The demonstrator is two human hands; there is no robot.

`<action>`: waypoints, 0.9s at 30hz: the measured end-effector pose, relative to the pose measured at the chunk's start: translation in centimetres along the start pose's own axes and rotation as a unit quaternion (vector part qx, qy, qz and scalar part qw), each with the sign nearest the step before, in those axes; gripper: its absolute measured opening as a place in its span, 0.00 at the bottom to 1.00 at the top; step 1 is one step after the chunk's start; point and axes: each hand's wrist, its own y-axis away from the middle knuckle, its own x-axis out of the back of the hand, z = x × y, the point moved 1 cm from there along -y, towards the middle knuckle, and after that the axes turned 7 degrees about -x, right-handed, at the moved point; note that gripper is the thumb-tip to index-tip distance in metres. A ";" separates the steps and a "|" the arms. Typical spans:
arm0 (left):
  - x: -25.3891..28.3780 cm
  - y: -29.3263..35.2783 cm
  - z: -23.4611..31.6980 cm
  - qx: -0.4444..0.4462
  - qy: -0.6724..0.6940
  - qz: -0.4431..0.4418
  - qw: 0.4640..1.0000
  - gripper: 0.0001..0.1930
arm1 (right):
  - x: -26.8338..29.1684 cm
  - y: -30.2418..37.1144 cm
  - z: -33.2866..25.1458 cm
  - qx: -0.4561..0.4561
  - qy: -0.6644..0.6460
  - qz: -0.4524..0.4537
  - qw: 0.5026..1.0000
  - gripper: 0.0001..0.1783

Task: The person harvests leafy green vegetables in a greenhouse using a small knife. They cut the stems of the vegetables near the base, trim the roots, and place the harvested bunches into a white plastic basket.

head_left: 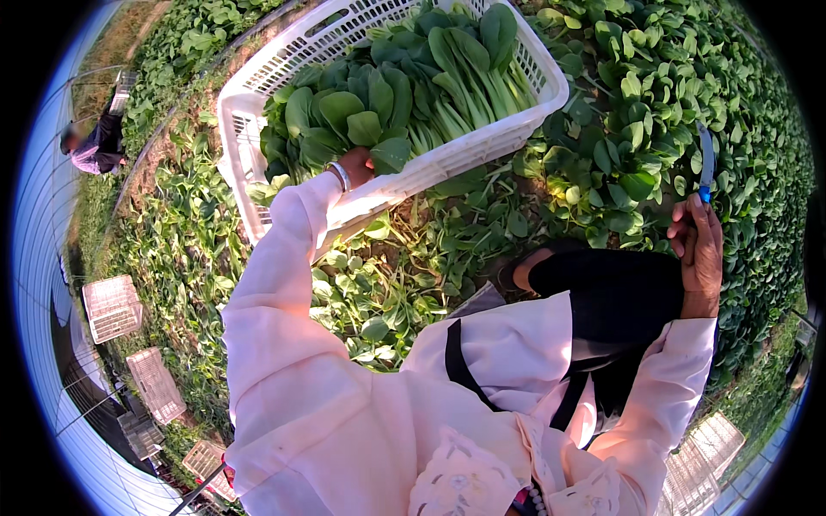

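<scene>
No readable text, labels, numbers or signs in view: nothing legible on the white crate (pixel 469 148) or knife (pixel 706 155), though the far crates (pixel 113 310) are probably too small to judge.

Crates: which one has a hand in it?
The big white crate at top centre, holding greens: the left hand is inside. The other crates stand apart.

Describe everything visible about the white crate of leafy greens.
The white crate looks like plastic: rectangular, open-topped, with slotted walls and a thick rim. It stands upright, angled across the view, apparently on the leafy ground ahead of the person. Leafy greens fill much of it. The left hand reaches in over the near side.
</scene>
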 end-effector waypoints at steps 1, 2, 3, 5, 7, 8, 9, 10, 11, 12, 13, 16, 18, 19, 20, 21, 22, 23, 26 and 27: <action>0.3 0.2 0.2 -0.002 -0.116 0.041 0.992 0.08 | 0.0 -0.1 0.1 -0.001 -0.002 -0.002 1.000 0.12; -1.9 -0.6 0.1 0.046 0.149 0.085 0.984 0.07 | 0.5 0.2 0.0 -0.003 0.010 0.007 1.000 0.12; -4.8 -1.0 1.0 0.099 0.399 0.122 0.903 0.06 | 0.9 0.4 0.0 -0.005 0.019 0.016 1.000 0.12; -9.0 0.1 5.2 0.057 0.150 0.182 0.970 0.08 | 0.6 1.1 -0.7 -0.007 0.022 0.026 0.999 0.13; -6.0 3.3 6.9 -0.088 -0.302 -0.046 0.948 0.09 | -0.5 0.9 -0.7 0.002 0.014 0.016 1.000 0.13; -5.5 3.3 7.5 -0.071 -0.325 -0.073 0.940 0.11 | -0.5 0.8 -0.4 0.001 0.012 0.010 1.000 0.13; -5.2 3.5 7.9 -0.071 -0.266 -0.035 0.961 0.11 | -0.5 0.6 -0.2 0.000 0.009 0.005 1.000 0.13; -5.0 3.9 8.2 -0.070 -0.207 0.004 0.976 0.10 | -0.5 0.5 0.0 -0.001 0.005 0.001 1.000 0.13; -5.7 4.2 8.6 -0.072 -0.142 0.038 0.986 0.10 | -0.4 0.5 -0.2 -0.002 0.006 0.002 1.000 0.13; -6.6 4.4 9.2 -0.072 -0.080 0.069 0.992 0.10 | -0.2 0.7 -0.3 -0.002 0.002 0.007 1.000 0.13; -7.5 4.6 10.1 -0.070 -0.019 0.097 0.993 0.10 | -0.1 0.8 -0.4 -0.003 -0.003 0.014 1.000 0.13; -10.0 4.5 13.7 -0.176 -0.045 0.217 0.959 0.09 | 0.9 1.5 -1.1 0.026 -0.035 0.029 0.999 0.15; -13.6 5.8 15.7 -0.244 -0.204 0.206 0.925 0.09 | 1.7 1.6 -1.3 0.043 -0.070 0.052 0.995 0.16; -16.4 6.8 16.9 -0.263 -0.214 0.161 0.927 0.10 | 2.2 1.6 -1.9 0.036 -0.073 0.070 0.994 0.16; -18.6 7.6 17.2 -0.266 -0.229 0.114 0.929 0.12 | 2.7 1.7 -2.7 0.056 -0.067 0.058 0.995 0.17; -20.9 8.1 17.4 -0.274 -0.248 0.074 0.926 0.14 | 3.5 2.1 -4.0 0.074 -0.052 0.069 0.994 0.18; -24.0 8.4 17.0 -0.234 -0.224 0.050 0.945 0.17 | 5.0 2.4 -4.9 0.089 -0.011 0.084 0.992 0.18; -26.6 8.3 16.4 -0.189 -0.199 0.024 0.961 0.20 | 6.7 3.1 -5.7 0.099 0.033 0.101 0.989 0.18; -28.1 5.2 14.3 0.005 -0.416 -0.160 0.895 0.29 | 12.8 4.2 -6.2 0.087 0.104 0.129 0.982 0.19; -29.6 4.3 14.0 0.091 -0.520 -0.200 0.826 0.29 | 14.9 4.0 -4.8 0.069 0.105 0.130 0.984 0.19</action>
